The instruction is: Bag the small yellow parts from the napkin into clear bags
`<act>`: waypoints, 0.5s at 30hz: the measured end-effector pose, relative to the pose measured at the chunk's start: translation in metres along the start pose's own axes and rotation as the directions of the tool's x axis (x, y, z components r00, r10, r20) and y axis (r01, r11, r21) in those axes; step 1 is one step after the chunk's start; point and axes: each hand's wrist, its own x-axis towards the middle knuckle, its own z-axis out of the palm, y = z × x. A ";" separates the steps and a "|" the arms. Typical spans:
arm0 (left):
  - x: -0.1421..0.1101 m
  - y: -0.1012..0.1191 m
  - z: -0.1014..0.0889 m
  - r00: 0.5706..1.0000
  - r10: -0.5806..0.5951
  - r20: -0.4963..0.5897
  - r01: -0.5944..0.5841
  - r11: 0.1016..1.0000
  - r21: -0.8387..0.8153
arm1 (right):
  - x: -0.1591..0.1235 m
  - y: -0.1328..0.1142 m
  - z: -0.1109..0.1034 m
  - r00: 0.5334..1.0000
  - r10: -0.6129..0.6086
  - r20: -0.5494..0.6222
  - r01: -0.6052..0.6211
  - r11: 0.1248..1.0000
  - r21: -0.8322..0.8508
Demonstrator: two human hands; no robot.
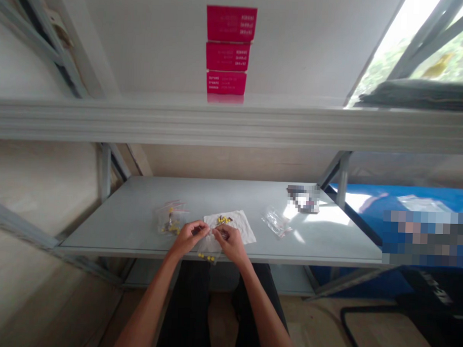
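Near the front edge of the shelf, my left hand (191,236) and my right hand (231,240) meet, fingertips pinched on the top of a small clear plastic bag (206,251). The bag hangs down between them, with several small yellow pieces at its bottom. Behind my hands lies a crumpled white cloth or paper sheet (244,225). Several small yellow and dark pieces (225,220) rest on it, too small to name. Left of my left hand is a pile of clear zip bags (171,219) holding more yellow and dark pieces.
Flat clear plastic bags (276,221) lie on the grey shelf (119,225) to the right. A blurred-out object (304,199) sits at the back right. Overhead, a grey beam (233,125) crosses the view below red boxes (228,57). A black chair (420,306) stands lower right.
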 end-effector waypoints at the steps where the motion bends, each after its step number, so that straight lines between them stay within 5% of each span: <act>1: 0.000 0.000 0.000 1.000 0.004 0.009 -0.004 1.000 0.000 | 0.000 0.000 0.000 1.000 0.000 0.000 0.000 1.000 0.001; 15: 0.002 -0.009 0.000 1.000 -0.005 -0.021 0.005 1.000 0.005 | -0.001 0.004 0.005 0.999 -0.011 -0.039 0.007 0.995 -0.104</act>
